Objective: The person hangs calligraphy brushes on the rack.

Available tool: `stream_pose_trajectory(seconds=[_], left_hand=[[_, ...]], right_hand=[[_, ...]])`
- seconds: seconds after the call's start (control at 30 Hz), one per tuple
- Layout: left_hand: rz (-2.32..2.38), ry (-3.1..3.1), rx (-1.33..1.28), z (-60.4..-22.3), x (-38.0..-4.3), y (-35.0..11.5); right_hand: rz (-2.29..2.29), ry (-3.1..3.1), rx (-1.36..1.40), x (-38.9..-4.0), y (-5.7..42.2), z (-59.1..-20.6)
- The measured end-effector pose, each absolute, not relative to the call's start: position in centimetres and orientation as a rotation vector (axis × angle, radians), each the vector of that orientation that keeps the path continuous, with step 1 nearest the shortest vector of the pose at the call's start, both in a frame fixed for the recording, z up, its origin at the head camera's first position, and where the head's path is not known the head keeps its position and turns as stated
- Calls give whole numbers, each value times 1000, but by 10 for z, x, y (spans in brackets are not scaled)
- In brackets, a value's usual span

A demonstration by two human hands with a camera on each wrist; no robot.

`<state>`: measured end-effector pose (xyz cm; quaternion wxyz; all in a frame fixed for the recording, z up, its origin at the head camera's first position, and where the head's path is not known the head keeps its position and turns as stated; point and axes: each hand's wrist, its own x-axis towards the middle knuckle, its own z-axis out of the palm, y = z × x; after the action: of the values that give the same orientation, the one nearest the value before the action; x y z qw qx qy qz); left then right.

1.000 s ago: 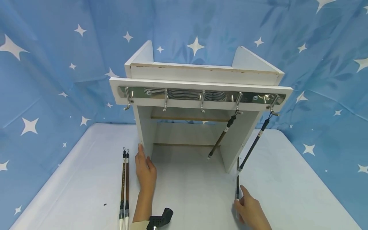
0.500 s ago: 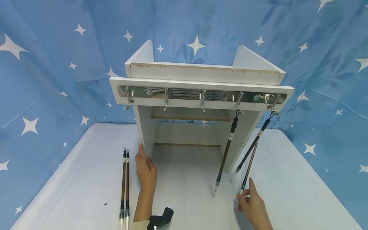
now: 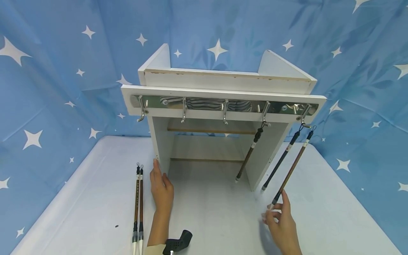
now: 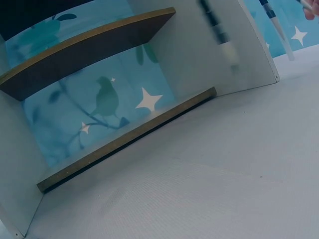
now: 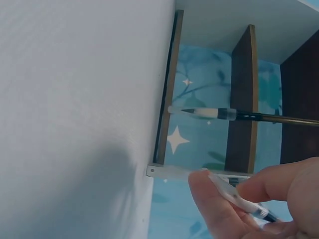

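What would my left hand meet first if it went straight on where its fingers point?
Probably the white wooden left side panel of the metal-hooked rack; the fingertips of your left hand seem at its front edge, though contact is unclear.

Held brush (image 3: 296, 163) now up beside the end hook (image 3: 305, 115)

A second ago the upper end sat low, by the tip of the dark hanging brush (image 3: 279, 161); half a second later it had tilted upward, and now its loop shows to the right of that brush, just beside the hook. The right hand (image 3: 282, 225) has risen slightly. The fourth-hook brush (image 3: 248, 156) has swung: its tip appeared lower half a second ago and is higher again.
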<state>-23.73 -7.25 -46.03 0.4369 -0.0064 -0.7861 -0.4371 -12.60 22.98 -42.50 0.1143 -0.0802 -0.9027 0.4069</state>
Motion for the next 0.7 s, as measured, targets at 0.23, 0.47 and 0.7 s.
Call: stream_pose_trajectory(seconds=[0.23, 0.47, 0.7], left_hand=[[-1083, -1946, -17, -460, -238, -72], [-1066, -1960, -5, -462, -239, -73], [-1067, -1968, -1, -462, -239, -72]], right_hand=[[1096, -2559, -163, -125, 225, -424], [1003, -2476, -47, -124, 222, -426], [917, -2396, 51, -122, 220, -429]])
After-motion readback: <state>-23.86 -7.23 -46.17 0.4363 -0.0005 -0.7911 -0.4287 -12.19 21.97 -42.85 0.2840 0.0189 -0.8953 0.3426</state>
